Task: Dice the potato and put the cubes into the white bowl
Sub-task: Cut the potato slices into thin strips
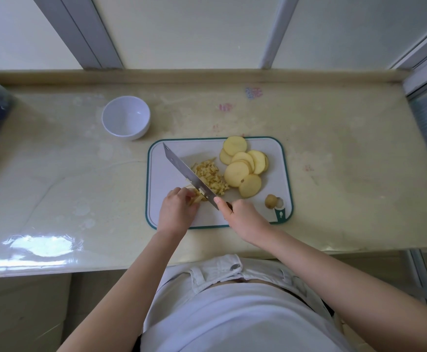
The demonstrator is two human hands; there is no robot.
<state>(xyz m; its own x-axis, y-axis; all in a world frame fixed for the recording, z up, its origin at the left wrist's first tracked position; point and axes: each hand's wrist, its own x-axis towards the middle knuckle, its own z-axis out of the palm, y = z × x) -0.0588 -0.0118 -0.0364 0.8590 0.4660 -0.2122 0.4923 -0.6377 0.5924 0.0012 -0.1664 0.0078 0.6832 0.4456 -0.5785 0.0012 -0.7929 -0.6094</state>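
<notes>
Right hand grasping knife handle; left hand fingers curled, pinning potato strips on cutting board. Cube pile, slices alongside. White bowl apart.

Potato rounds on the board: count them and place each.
7 potato rounds show, overlapped on the cutting board's right side: one farthest, four across the middle, two nearest. More may hide underneath.
</notes>
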